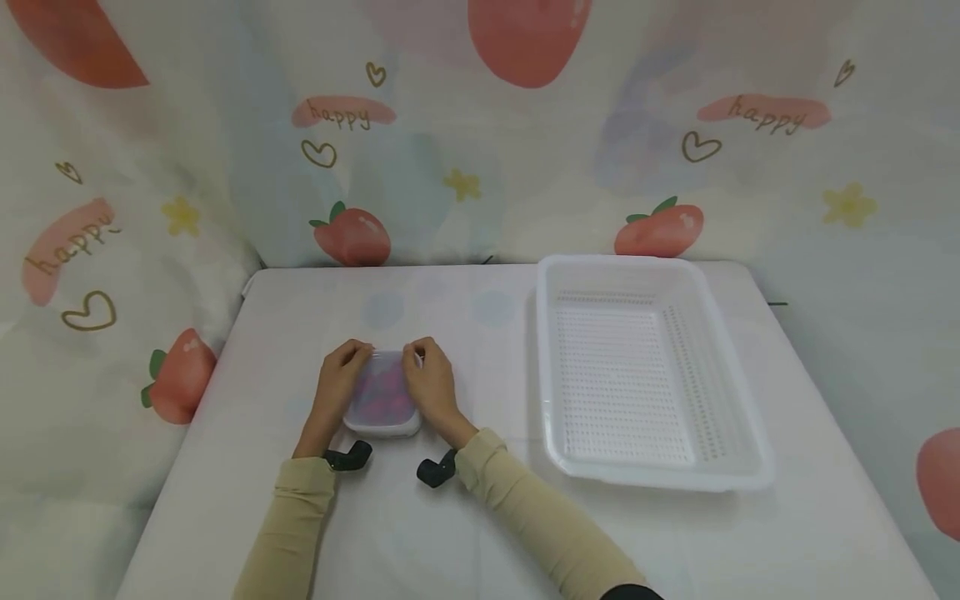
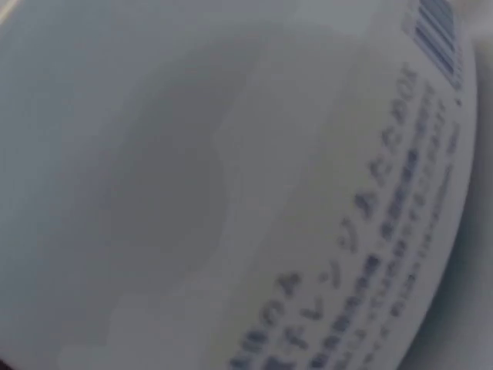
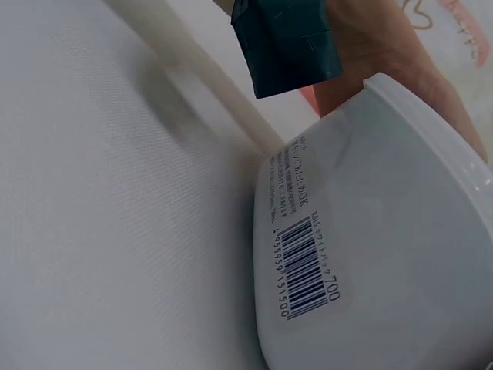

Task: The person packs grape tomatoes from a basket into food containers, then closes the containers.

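A small white food container (image 1: 382, 429) with a clear lid (image 1: 386, 367) sits on the left half of the table, pink and purple contents showing through. My left hand (image 1: 337, 387) pinches its far left corner with curled fingers. At the far right corner, my right hand (image 1: 433, 387) grips the edge in the same way. Whether the fingertips hold only the lid or the rim too, I cannot tell. Close up, the left wrist view shows the container's printed white wall (image 2: 231, 177). A barcode label (image 3: 300, 266) is on the wall in the right wrist view.
To the right stands a large white perforated basket (image 1: 551, 400). A white cloth (image 1: 480, 533) covers the table, and a patterned curtain (image 1: 525, 167) hangs behind and at the sides. Dark wrist cameras (image 1: 348, 456) protrude just in front of the container.
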Tool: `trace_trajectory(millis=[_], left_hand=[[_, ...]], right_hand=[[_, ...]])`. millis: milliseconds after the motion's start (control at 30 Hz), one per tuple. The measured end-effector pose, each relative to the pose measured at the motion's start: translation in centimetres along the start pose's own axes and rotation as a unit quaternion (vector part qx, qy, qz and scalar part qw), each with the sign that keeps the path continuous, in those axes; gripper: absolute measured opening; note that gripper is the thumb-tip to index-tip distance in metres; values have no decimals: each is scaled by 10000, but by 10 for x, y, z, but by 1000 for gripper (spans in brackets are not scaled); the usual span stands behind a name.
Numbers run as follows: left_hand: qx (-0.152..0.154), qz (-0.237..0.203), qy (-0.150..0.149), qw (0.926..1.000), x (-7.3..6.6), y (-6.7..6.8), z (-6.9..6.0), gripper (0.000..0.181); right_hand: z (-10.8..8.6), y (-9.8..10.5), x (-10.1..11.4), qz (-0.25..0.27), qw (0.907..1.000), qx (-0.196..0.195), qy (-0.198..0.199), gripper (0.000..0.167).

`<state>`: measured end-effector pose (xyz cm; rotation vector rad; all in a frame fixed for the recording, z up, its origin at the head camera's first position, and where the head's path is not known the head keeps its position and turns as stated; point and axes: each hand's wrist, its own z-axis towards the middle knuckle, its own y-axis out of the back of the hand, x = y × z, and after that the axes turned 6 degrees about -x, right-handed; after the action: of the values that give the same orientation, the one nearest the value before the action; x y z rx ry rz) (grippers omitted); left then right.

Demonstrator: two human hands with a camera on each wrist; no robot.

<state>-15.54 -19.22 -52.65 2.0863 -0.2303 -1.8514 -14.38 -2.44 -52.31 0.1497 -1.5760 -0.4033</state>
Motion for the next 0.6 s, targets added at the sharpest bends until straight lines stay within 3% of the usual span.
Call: trace_trajectory(millis=[200, 300, 433, 600], left_hand=[[442, -408, 19, 9982, 0, 1, 2, 40], [380, -432, -21, 9983, 1, -1, 2, 39], [53, -146, -140, 9998, 2, -2, 0, 40], [-737, 425, -273, 9960, 1, 1, -10, 33]], right_hand=[[-1, -1, -1, 66, 9999, -107, 98, 30], [-3, 2, -1, 127, 9998, -100, 69, 30], [-6, 5, -4, 212, 9997, -81, -103, 30], [-14, 6, -5, 242, 9994, -59, -231, 34]])
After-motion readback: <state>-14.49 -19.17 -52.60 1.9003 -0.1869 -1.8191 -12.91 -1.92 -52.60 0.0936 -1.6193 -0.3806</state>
